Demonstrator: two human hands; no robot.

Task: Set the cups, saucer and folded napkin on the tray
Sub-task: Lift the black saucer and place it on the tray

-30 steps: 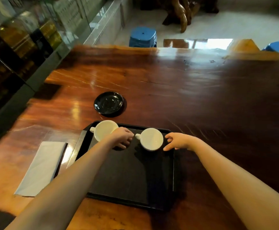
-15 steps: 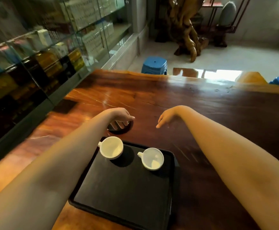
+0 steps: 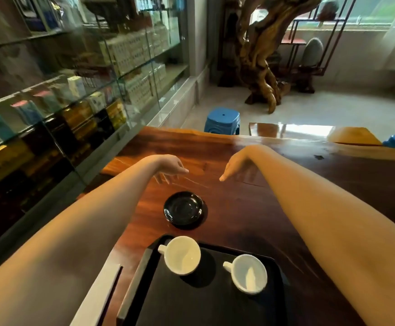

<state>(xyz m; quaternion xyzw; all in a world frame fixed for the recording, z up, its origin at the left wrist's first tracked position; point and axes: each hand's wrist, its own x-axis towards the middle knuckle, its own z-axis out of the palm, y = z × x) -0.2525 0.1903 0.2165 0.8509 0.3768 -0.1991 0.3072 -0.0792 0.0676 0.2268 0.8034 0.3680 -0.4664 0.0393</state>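
Two white cups, one at left (image 3: 182, 258) and one at right (image 3: 249, 273), stand upright on the black tray (image 3: 206, 307) near its far edge. A black saucer (image 3: 183, 208) lies on the wooden table just beyond the tray. A pale folded napkin (image 3: 97, 300) lies on the table left of the tray, partly cut off by the frame. My left hand (image 3: 170, 169) and my right hand (image 3: 235, 164) hover beyond the saucer, fingers apart and pointing down, holding nothing.
The dark wooden table (image 3: 274, 203) stretches far and right. A glass display cabinet (image 3: 62, 90) runs along the left. Blue stools (image 3: 222, 121) stand behind the table's far edge, and a carved wooden root sculpture (image 3: 262, 55) rises on the floor beyond.
Both hands let go of the cups on the tray and moved forward past the saucer. The view tilted upward, so the tray now sits low in the frame.
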